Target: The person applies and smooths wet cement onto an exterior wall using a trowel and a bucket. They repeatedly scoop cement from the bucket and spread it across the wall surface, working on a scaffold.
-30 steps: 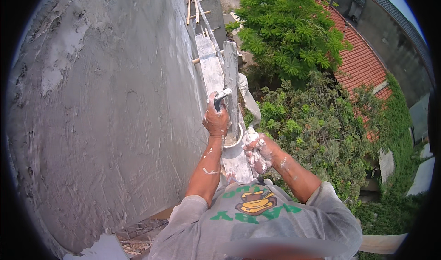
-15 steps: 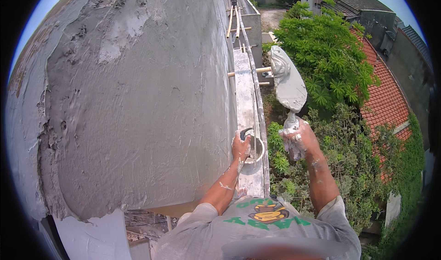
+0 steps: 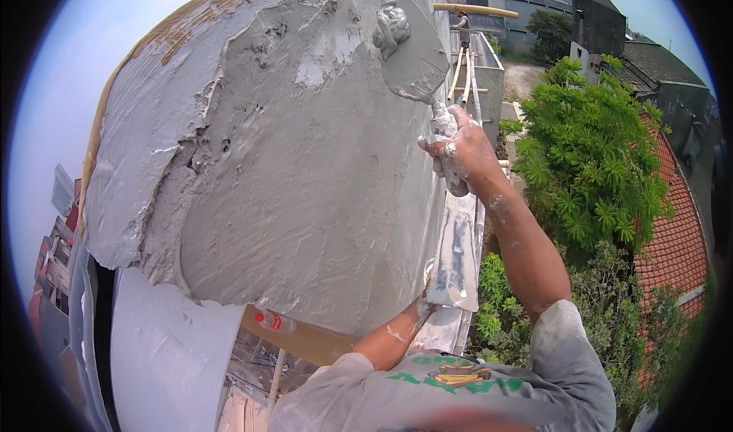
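Grey plaster covers the broad wall [image 3: 282, 180] filling the left and centre of the frame, its surface ridged and patchy toward the upper left. I see a leafy green tree [image 3: 592, 157] at the right, and below, at the bottom centre, the person's grey shirt [image 3: 450, 398] with its green and yellow print. A smooth white panel [image 3: 164, 348] stands at the lower left, under the wall's ragged edge. Right of centre, a long flat tool [image 3: 458, 249] smeared with plaster hangs lengthwise; the left hand [image 3: 429, 302] is mostly hidden at its lower end, so I can't tell how those fingers are set. Up at the top centre, a plaster-coated trowel [image 3: 416, 62] is raised before the wall; whether the blade touches it I can't say. The right hand [image 3: 462, 153], spattered white, is closed around the handle. A glossy lump of mortar [image 3: 392, 27] sits near the blade's far end. Smaller yet, a red-labelled bottle [image 3: 275, 321] lies sideways by the wall's lower edge.
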`<state>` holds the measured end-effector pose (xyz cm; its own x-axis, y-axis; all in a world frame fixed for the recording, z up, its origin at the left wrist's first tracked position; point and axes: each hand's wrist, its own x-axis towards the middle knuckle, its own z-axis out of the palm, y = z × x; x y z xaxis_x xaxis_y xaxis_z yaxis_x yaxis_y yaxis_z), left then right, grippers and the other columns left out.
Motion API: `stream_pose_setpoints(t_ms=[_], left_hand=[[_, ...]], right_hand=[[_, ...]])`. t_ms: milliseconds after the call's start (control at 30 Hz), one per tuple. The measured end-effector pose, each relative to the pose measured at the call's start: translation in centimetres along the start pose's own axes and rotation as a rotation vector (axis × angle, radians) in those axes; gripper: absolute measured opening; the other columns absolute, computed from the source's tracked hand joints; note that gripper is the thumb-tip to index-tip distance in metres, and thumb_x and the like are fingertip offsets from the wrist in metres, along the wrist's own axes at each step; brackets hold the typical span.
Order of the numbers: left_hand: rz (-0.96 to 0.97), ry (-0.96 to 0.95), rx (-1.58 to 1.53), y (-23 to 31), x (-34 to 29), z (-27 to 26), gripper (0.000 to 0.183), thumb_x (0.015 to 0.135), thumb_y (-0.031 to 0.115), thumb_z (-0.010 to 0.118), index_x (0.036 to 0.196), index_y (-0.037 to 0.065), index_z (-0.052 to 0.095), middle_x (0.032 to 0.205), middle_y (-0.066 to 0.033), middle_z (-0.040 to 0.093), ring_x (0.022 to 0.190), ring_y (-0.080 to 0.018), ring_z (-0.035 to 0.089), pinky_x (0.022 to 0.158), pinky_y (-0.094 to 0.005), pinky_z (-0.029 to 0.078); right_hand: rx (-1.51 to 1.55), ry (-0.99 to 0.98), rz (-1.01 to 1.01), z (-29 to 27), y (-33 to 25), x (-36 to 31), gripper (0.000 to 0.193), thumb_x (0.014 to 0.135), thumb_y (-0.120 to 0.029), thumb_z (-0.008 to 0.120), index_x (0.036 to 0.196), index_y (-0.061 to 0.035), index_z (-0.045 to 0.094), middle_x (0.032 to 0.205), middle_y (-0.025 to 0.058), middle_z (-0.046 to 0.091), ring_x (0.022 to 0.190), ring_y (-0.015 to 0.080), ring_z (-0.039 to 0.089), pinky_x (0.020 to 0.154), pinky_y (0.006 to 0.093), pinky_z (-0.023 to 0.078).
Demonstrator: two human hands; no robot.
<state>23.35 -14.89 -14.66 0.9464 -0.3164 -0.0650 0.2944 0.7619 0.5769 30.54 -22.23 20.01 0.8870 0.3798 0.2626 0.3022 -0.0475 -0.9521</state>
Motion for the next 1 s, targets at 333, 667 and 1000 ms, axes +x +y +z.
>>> stream_pose_setpoints(t_ms=[333,667,1000], left_hand=[[0.078,0.181,0.159,0.7,-2.3,1.7,0.035,0.094,0.023,0.053,0.124,0.006,0.053,0.106,-0.0057,0.063,0.083,-0.0170,0.062,0.077,-0.0295,0.053],[0.077,0.293,0.163,0.2,-6.5,0.1,0.035,0.094,0.023,0.053,0.125,0.006,0.052,0.108,-0.0058,0.062,0.086,-0.0169,0.061,0.078,-0.0294,0.053],[0.070,0.235,0.219,0.2,-3.6,2.7,0.036,0.094,0.023,0.053,0.126,0.006,0.052,0.109,-0.0060,0.061,0.088,-0.0167,0.061,0.079,-0.0292,0.052]], right_hand=[[-0.265,0.113,-0.174,3.8,-0.3,10.5,0.032,0.073,-0.009,0.064,0.098,0.0037,0.048,0.080,0.0192,0.063,0.071,0.0308,0.064,0.064,0.0391,0.051],[-0.634,0.231,-0.534,6.1,-4.1,5.8,0.035,0.072,-0.008,0.064,0.095,0.0049,0.042,0.073,0.0281,0.060,0.070,0.0444,0.064,0.066,0.0487,0.052],[-0.715,0.109,-0.709,9.1,-1.1,-5.2,0.045,0.065,-0.003,0.068,0.102,0.0065,0.043,0.080,0.0190,0.055,0.059,0.0324,0.063,0.051,0.0359,0.052]])
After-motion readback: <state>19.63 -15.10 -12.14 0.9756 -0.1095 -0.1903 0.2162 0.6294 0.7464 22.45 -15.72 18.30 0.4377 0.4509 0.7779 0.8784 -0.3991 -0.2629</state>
